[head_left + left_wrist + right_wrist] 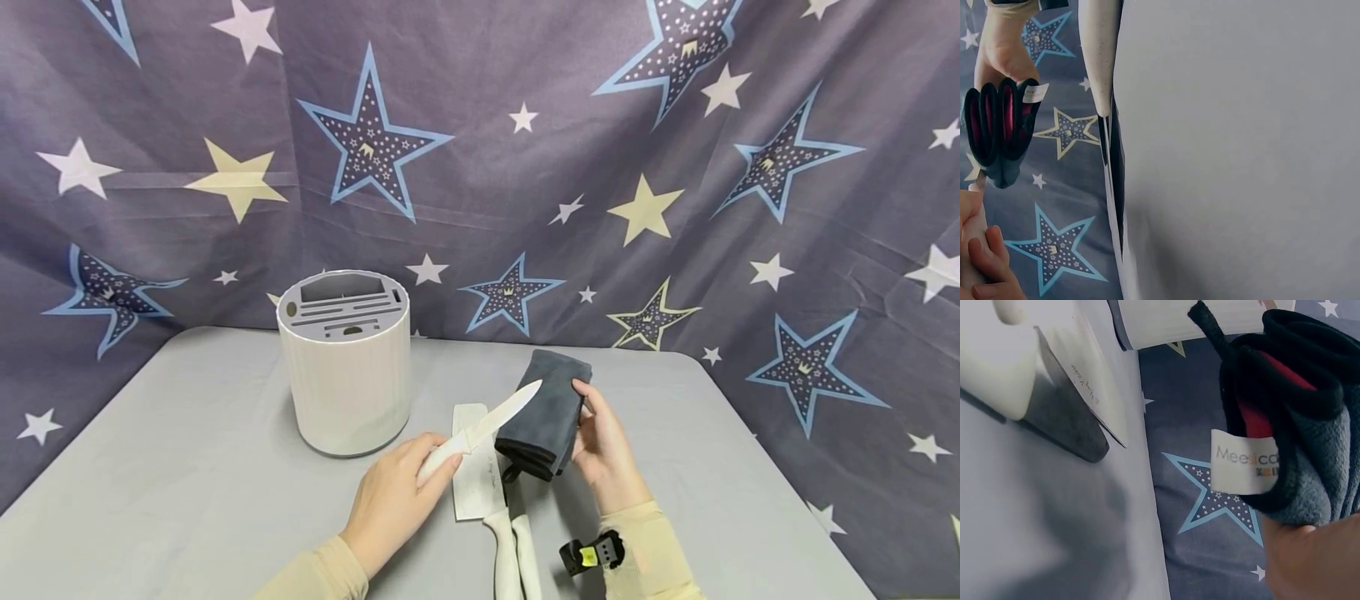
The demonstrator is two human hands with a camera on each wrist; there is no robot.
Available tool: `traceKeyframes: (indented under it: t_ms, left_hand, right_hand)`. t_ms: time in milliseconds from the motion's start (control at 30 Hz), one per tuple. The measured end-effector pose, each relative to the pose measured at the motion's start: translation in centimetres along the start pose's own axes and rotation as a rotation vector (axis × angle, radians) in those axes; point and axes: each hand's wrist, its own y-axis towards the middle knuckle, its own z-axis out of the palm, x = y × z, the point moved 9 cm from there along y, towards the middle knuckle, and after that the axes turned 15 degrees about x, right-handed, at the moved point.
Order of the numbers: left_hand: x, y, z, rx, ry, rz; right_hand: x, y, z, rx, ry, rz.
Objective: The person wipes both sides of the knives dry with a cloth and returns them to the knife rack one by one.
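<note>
My left hand (397, 500) grips the white handle of a knife (491, 421), its pale blade slanting up and to the right. The blade's tip end lies in front of a folded dark grey cloth (551, 408), though whether they touch I cannot tell. Holding that cloth by its right side is my right hand (606, 450); some of its fingers are hidden behind the folds. Red inner layers and a white label (1244, 462) show in the right wrist view. Below the hands, a white-handled cleaver (474, 479) lies on the table beside another white-handled knife (527, 554).
A round white knife block (345, 383) with a grey slotted top stands on the left half of the grey table (187, 467). Behind the table hangs a dark curtain (480, 167) patterned with stars. A small black device (592, 553) sits at the right wrist.
</note>
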Motion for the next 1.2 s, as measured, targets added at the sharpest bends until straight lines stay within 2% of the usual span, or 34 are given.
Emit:
traceKeyframes:
  t_ms: [433, 1200]
  left_hand:
    - [-0.1, -0.3, 0.1, 0.005, 0.0, -0.003]
    - [-0.2, -0.2, 0.1, -0.003, 0.0, -0.005]
  right_hand:
    - [0.5, -0.3, -0.9, -0.024, 0.022, -0.004]
    - [-1.1, 0.0, 0.0, -0.002, -0.001, 0.008]
